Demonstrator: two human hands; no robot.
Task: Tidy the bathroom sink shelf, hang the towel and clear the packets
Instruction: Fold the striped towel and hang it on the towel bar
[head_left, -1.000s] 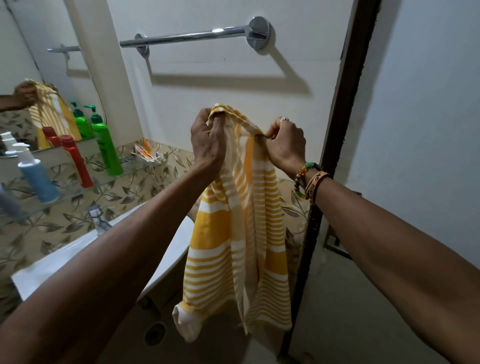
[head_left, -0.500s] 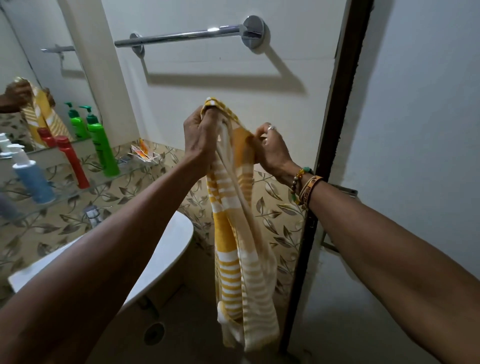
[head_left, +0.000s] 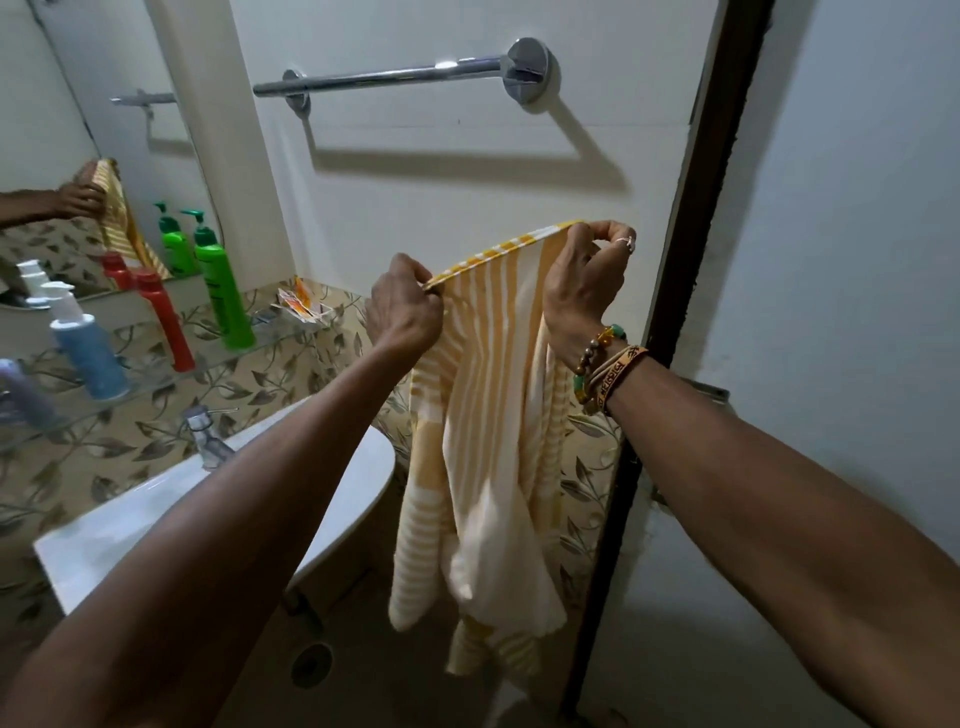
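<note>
White bathroom wall fills the background, with a chrome towel bar (head_left: 395, 78) fixed high on it and bare. Below the bar, both hands hold a yellow-and-white striped cloth towel (head_left: 488, 415) by its top edge. The left hand (head_left: 405, 312) pinches one corner, and the right hand (head_left: 582, 280), with beaded bracelets (head_left: 608, 364) on its wrist, pinches the other, slightly higher. The edge is stretched between them and the rest hangs loose in folds beside the white ceramic sink (head_left: 130, 514). To the left, a glass shelf (head_left: 150, 387) under the mirror (head_left: 78, 130) carries a green pump bottle (head_left: 223, 291), a red plastic bottle (head_left: 166, 322), a blue bottle with a white pump (head_left: 85, 348), and orange-and-white packets (head_left: 301, 306) at its right end.
</note>
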